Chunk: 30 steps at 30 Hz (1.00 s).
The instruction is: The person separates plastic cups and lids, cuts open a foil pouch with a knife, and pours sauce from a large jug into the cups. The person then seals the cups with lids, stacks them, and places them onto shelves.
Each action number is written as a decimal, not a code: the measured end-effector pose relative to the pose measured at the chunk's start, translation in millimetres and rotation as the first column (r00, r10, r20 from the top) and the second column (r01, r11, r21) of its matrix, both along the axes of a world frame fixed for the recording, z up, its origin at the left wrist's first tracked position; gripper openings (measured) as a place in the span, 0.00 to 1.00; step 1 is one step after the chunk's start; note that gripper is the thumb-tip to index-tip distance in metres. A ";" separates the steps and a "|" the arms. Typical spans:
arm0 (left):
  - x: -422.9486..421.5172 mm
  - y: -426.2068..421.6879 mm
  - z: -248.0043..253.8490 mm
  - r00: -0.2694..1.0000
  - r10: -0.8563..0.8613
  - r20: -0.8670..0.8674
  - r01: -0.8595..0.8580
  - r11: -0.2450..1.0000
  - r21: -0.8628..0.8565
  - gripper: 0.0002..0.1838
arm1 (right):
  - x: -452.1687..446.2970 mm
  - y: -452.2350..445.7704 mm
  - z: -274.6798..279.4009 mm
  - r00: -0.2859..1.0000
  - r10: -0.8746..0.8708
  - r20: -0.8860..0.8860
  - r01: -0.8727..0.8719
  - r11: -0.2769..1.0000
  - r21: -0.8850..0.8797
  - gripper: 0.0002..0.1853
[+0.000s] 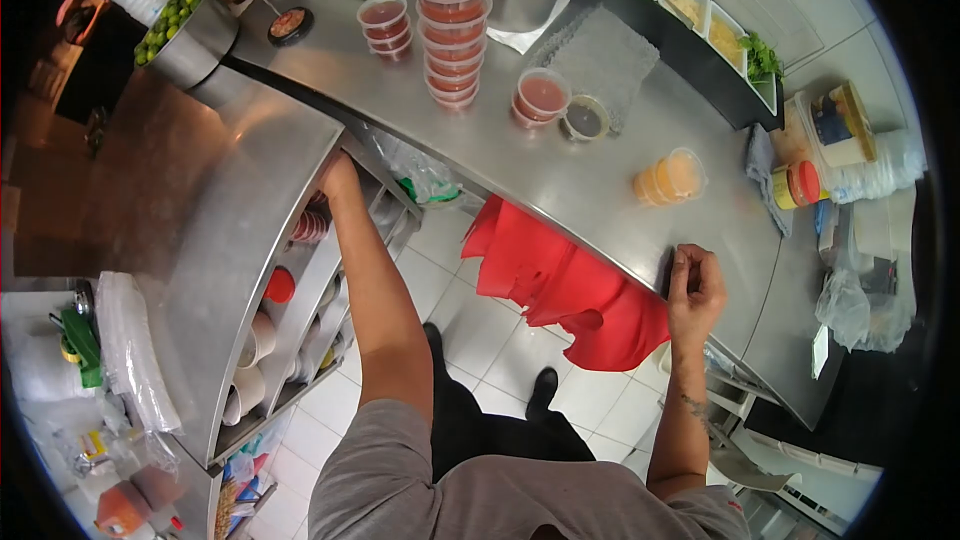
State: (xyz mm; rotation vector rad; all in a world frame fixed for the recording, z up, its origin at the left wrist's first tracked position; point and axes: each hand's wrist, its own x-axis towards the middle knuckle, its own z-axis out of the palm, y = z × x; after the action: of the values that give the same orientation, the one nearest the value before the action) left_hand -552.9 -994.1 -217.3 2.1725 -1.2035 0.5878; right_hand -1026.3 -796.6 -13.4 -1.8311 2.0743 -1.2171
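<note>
My left hand (338, 175) reaches in under the edge of the left steel counter (255, 155), by the shelves; its fingers are hidden. Over the front edge of the main steel counter (590, 180), my right hand (697, 280) is closed, its thumb and fingers pressed together; what it may hold is too small to tell. Beyond it stand orange-filled cups (670, 178). A tall stack of red-filled cups (455, 30), a shorter stack (385, 25), another red-filled cup stack (541, 97) and a dark-filled cup (585, 117) stand farther back.
Shelves (300, 310) below the left counter hold bowls and lidded cups. A red cloth or bag (560, 285) hangs below the main counter. A pot of limes (195, 35) is at upper left, trays of toppings (685, 2) at upper right, and jars (797, 184) at right.
</note>
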 end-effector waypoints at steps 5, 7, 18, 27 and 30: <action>-32.6 32.9 40.9 0.994 -0.068 -0.082 0.068 0.998 -0.010 0.13 | -0.4 -0.4 -3.8 1.000 -0.004 -0.018 0.004 1.000 -0.013 0.02; -39.7 41.6 49.0 0.986 -0.091 -0.140 0.083 0.994 -0.066 0.12 | -1.3 0.0 -6.3 1.000 -0.020 0.006 0.020 1.000 0.004 0.01; -47.1 48.6 58.6 0.965 -0.162 -0.205 0.162 0.987 -0.019 0.14 | 4.1 -2.2 -1.1 0.996 0.008 -0.084 -0.014 0.998 -0.066 0.01; -88.1 93.7 89.4 0.972 -0.220 -0.084 0.204 0.964 -0.171 0.16 | 5.0 5.5 -8.5 0.992 0.102 -0.070 -0.113 0.978 -0.175 0.03; -102.8 135.2 133.5 0.746 -0.518 -0.419 0.524 0.844 -0.110 0.21 | 37.0 6.6 -17.0 0.959 0.276 0.057 -0.255 0.937 -0.237 0.04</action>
State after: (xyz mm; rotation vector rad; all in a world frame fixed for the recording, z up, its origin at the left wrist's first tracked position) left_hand -655.7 -858.9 -83.8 1.7145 -1.4634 -0.1480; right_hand -989.2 -790.0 -30.3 -2.0288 1.6302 -1.4788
